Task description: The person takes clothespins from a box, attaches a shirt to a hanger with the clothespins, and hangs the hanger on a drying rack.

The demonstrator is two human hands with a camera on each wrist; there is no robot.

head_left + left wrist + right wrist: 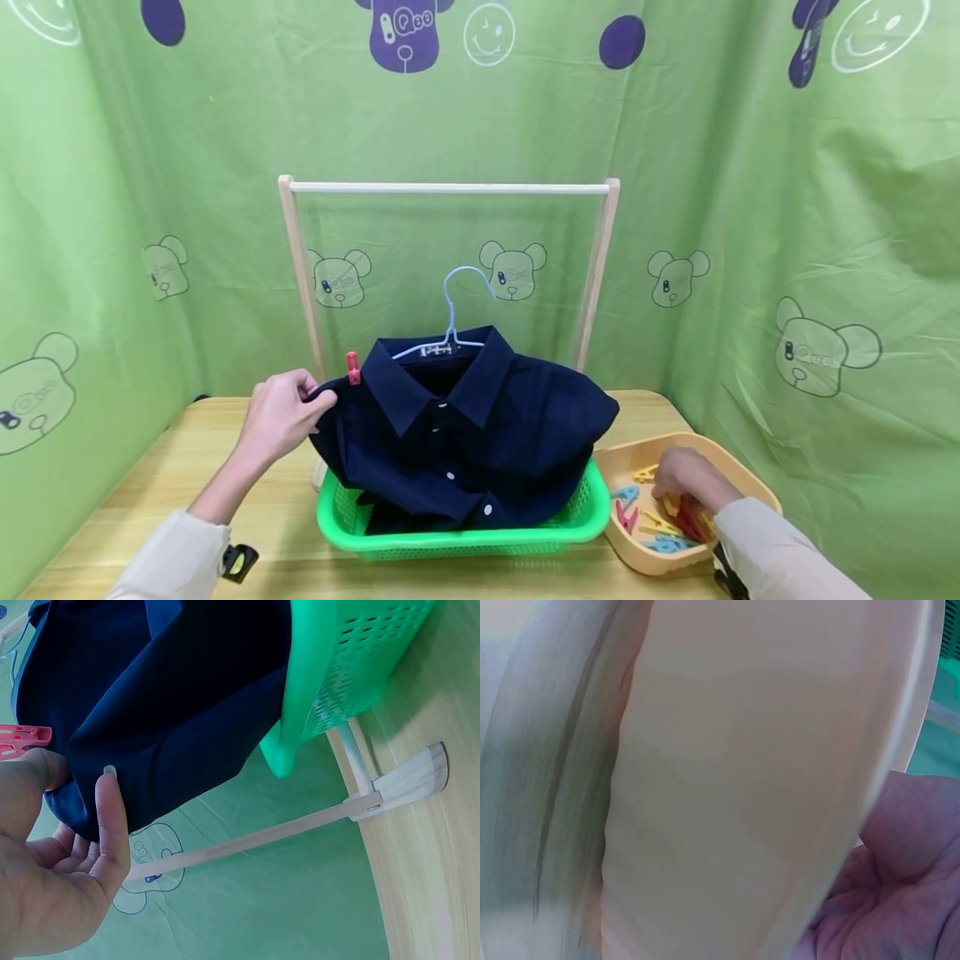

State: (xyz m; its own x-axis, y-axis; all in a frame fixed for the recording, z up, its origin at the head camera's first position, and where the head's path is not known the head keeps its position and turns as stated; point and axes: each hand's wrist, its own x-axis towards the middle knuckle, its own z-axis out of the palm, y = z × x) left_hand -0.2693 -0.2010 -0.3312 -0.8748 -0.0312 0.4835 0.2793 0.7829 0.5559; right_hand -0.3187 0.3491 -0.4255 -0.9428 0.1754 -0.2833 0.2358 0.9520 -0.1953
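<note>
A navy collared shirt [420,442] hangs on a light-blue hanger [452,317] whose hook stands up above the collar. A red clothespin [353,369] is clipped at the shirt's left shoulder. Beside that clip, my left hand [288,417] pinches the shoulder edge between thumb and fingers, as the left wrist view also shows. My right hand [693,479] reaches down into a peach tray [738,462] among yellow, blue and red clothespins [660,523]. Its fingertips are hidden, and the tray wall covers them in the right wrist view, so I cannot tell whether they hold a clothespin.
The shirt's lower part lies in a green basket [450,542] on the wooden table [187,467]. Behind it stands a wooden rack with a white crossbar [450,189]. Green patterned curtains [450,108] enclose the back and both sides. The tray sits close against the basket's right end.
</note>
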